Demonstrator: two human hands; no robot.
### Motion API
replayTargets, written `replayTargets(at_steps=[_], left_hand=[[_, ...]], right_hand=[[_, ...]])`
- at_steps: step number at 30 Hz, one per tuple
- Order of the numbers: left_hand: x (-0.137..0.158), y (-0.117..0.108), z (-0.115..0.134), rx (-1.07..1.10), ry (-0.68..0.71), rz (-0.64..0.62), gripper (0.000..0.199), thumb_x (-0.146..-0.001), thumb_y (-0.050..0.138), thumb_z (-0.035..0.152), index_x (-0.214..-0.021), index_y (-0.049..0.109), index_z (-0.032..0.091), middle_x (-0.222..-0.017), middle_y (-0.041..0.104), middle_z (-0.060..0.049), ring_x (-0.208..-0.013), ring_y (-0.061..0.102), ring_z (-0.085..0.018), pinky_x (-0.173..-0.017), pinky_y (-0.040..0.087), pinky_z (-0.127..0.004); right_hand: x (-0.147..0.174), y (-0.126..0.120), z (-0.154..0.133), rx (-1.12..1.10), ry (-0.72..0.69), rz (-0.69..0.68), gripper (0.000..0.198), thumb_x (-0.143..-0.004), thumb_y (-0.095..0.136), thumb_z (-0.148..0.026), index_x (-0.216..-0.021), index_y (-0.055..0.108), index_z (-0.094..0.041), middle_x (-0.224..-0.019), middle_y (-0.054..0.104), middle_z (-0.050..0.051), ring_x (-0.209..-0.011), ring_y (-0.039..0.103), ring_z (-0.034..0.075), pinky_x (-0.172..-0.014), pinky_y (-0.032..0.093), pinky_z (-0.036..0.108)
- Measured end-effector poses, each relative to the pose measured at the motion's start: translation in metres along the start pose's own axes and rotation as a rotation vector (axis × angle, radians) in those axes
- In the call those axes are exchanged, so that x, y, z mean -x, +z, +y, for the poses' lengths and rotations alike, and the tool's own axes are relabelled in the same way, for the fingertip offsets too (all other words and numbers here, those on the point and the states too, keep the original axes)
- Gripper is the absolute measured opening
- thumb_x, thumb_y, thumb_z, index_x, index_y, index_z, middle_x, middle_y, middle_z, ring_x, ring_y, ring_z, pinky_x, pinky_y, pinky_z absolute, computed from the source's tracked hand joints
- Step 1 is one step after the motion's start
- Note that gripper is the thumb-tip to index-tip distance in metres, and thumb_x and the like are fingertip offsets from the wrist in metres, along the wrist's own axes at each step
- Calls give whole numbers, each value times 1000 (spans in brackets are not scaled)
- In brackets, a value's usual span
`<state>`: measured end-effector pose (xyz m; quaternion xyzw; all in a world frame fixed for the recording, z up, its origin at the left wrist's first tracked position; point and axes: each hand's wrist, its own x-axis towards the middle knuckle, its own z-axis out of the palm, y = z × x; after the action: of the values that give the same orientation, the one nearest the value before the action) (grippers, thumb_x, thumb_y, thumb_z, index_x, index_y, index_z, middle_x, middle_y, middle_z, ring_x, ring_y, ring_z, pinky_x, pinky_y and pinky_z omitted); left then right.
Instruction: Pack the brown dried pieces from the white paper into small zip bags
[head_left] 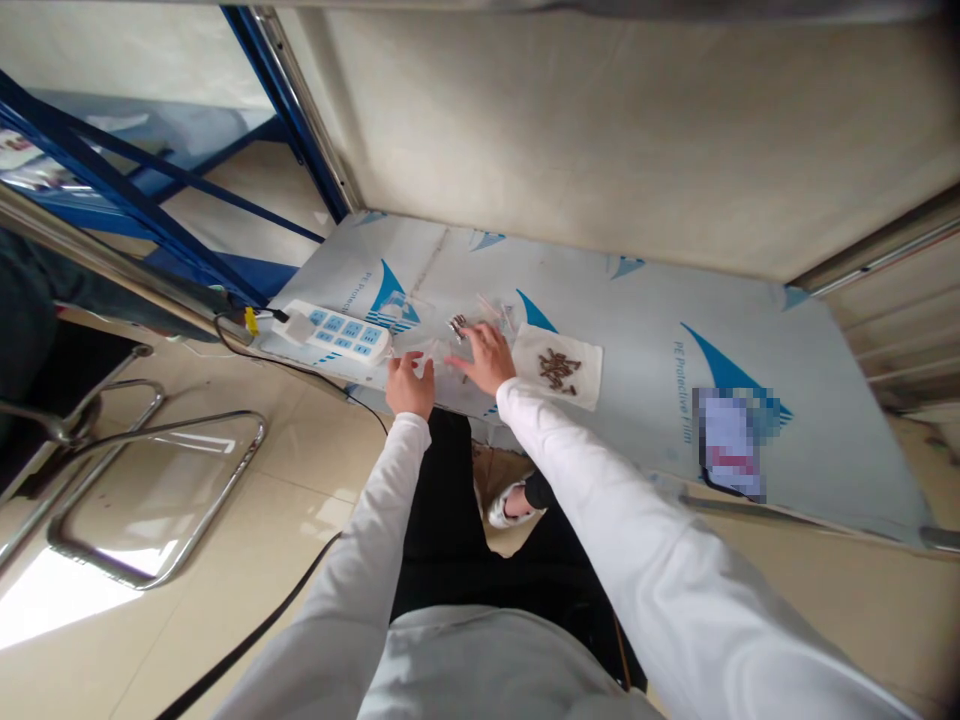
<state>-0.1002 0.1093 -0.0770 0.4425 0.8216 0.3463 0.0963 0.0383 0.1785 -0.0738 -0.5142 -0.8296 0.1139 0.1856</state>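
My left hand rests at the table's near edge, thumb and forefinger apart, beside a thin clear plastic bag and close to the end of a white power strip. To its right, my right hand reaches over the table with thumb and fingers spread. Its fingertips are at a small cluster of shiny metal parts, too small to name. Right of this hand, a pile of brownish screws lies on a white square sheet. Another clear bag lies behind the right hand.
The table is covered in printed protective film. A pixelated phone lies near its right front edge. A black cable runs from the strip over the near edge. A metal-framed chair stands left, with blue shelving behind.
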Motion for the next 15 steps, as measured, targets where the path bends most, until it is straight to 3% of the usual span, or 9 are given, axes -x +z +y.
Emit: replayTargets(at_steps=[3,8,12,15], left_hand=[[-3,-2,4,29,27,-5,8,-77,65,25,-82,69,21,-86,61,-4,-74,59,-19,-74,45,-32],[12,-20,21,133,147,-34,13,-77,66,28,-85,71,19,-83,59,-1,-56,48,-9,-69,45,-27],[30,-33,37,362,257,-3,24,-82,63,39,-91,69,18,-86,57,-1,-52,42,-6,-58,41,-21],[40,-30,39,472,238,19,29,-88,55,43,-92,66,16,-89,58,-2,-54,42,-5,-54,38,-19]], right_hand=[[13,13,-7,-48,-152,-28,69,-79,66,-49,-133,49,-11,-128,55,18,-116,47,31,-96,39,43],[17,16,-15,-176,-106,13,59,-79,68,-35,-130,51,-11,-113,64,14,-112,52,29,-94,41,41],[33,-11,-6,-342,-60,129,42,-82,63,-29,-121,56,-15,-97,66,8,-98,59,23,-91,45,35],[53,-53,23,-257,2,108,44,-84,62,-32,-123,54,-14,-93,64,6,-89,61,20,-85,46,31]])
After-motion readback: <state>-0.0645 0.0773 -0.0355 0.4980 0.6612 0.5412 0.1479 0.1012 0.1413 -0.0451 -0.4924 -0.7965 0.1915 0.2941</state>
